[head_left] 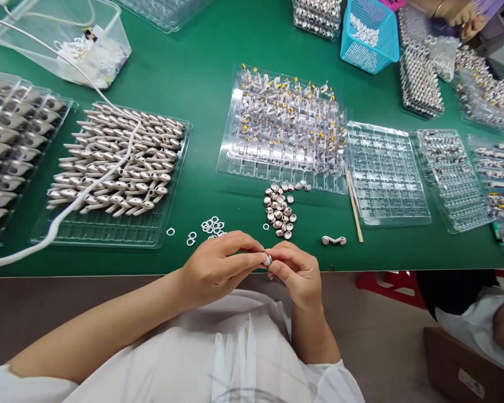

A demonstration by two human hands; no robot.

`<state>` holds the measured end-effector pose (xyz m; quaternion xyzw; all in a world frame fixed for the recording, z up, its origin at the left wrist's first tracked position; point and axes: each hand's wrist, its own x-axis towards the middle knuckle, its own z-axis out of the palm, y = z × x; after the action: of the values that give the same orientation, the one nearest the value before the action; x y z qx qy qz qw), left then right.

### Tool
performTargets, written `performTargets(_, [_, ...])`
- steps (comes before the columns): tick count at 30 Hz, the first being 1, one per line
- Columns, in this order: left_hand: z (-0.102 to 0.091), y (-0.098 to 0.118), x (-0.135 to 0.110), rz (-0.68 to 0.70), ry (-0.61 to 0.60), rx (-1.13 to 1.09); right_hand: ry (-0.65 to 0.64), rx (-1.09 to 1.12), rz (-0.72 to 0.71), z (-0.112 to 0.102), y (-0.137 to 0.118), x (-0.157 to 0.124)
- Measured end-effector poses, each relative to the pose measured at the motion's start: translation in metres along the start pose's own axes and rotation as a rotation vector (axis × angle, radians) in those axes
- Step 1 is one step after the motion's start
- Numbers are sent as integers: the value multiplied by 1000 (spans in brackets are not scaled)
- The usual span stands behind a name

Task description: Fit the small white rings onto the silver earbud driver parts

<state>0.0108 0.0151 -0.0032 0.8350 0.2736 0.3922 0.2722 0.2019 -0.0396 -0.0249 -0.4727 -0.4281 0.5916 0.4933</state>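
You hold one small round part (267, 260) between your two hands at the near edge of the worktop (201, 184), in front of your body. Your left hand (214, 263) comes in from the left and pinches it with the fingertips; your right hand (298, 274) grips its other side between thumb and fingers. Sharing so small a piece between both hands probably keeps it steady while leaving each set of fingertips free to adjust it. Your fingers hide much of it, so you cannot tell here exactly how its pieces fit.

Just beyond your hands lies a loose pile of round caps (279, 211), with a single white ring (266, 226) by its near left side. More white rings (213, 225) lie scattered to the left, close to your left hand. Keeping both kinds loose and near likely spares you a long reach. To the right, a joined piece (334, 240) lies by itself, apart from the pile, perhaps so it does not mix with the caps.

Farther off, a tray (229, 162) carries pieces with orange tips, seemingly set in rows to keep them separate. A thin stick (354, 207) lies along its right side. On the left, slender shells (126, 151) lie packed close together, a white cable (63, 221) crossing over them.
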Motion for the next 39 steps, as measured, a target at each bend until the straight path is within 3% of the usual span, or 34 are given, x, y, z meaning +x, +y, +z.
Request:
performTargets(18, [3, 0, -5, 13, 27, 37, -22, 134, 6, -1, 10, 5])
performTargets(39, [3, -2, -7, 39, 72, 11, -77, -89, -188, 0, -2, 9])
